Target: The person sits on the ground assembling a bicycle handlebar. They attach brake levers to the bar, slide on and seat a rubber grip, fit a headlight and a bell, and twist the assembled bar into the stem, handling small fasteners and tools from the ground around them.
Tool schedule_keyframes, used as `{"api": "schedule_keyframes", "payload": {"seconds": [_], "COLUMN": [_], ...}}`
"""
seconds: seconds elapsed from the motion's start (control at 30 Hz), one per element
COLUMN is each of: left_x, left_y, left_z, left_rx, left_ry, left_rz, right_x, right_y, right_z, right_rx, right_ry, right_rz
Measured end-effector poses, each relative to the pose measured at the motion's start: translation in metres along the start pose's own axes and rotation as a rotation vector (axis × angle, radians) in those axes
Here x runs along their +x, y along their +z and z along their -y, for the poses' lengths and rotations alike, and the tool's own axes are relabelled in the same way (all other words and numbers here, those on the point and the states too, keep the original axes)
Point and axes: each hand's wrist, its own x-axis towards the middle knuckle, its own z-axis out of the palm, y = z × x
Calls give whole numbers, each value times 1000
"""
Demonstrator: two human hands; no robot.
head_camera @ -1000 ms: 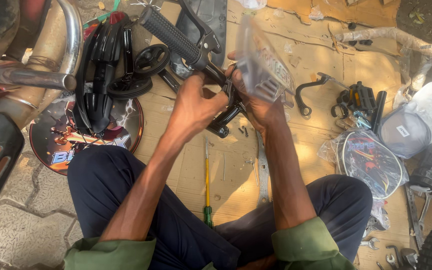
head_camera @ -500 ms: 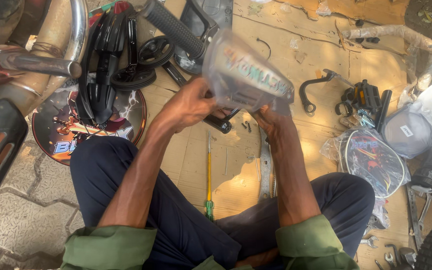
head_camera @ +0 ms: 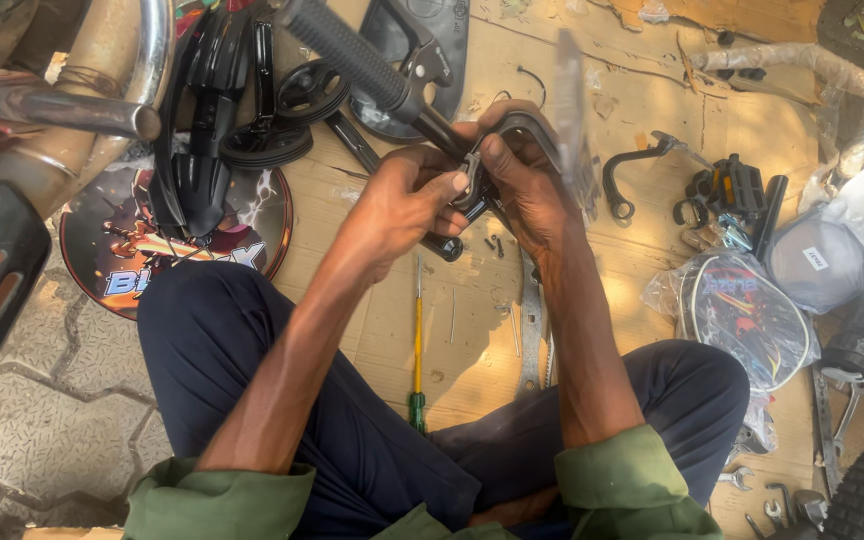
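— Hands? 
— Left hand (head_camera: pixel 407 200) and right hand (head_camera: pixel 527 180) are pressed together, pinching a brake lever (head_camera: pixel 472 175) on the handlebar (head_camera: pixel 352 50).
— Where?
— Centre, twelve o'clock of the screwdriver (head_camera: pixel 417 340) on the cardboard (head_camera: pixel 472 320).

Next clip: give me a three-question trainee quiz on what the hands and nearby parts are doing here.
1. True or false: both hands grip parts at the handlebar.
2. What lies on the cardboard between the knees? A) yellow-shafted screwdriver B) hammer C) paint brush
3. Which hand is nearer the rubber grip?

Key
1. True: left hand and right hand meet on a small black fitting.
2. A, the screwdriver.
3. The left hand.
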Motion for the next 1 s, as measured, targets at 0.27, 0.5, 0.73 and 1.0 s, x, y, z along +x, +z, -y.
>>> {"api": "schedule_keyframes", "payload": {"seconds": [0.27,0.5,0.73,1.0], "left_x": [-7,-28,-23,8], "left_y": [18,22,5,2], "left_z": [-9,-24,-20,27], "left_rx": [236,357,290,-73], "left_ry": [125,124,170,472], "left_rz": [-202,-235,-152,-106], "right_x": [-3,-5,-2,5], "right_y": [5,11,12,23], "right_z": [-7,-4,7,7], "right_rx": [-226,-184,-45,-133], "right_ry": [-168,-147,-38,87], "right_rz": [-134,-132,-10,-79]}}
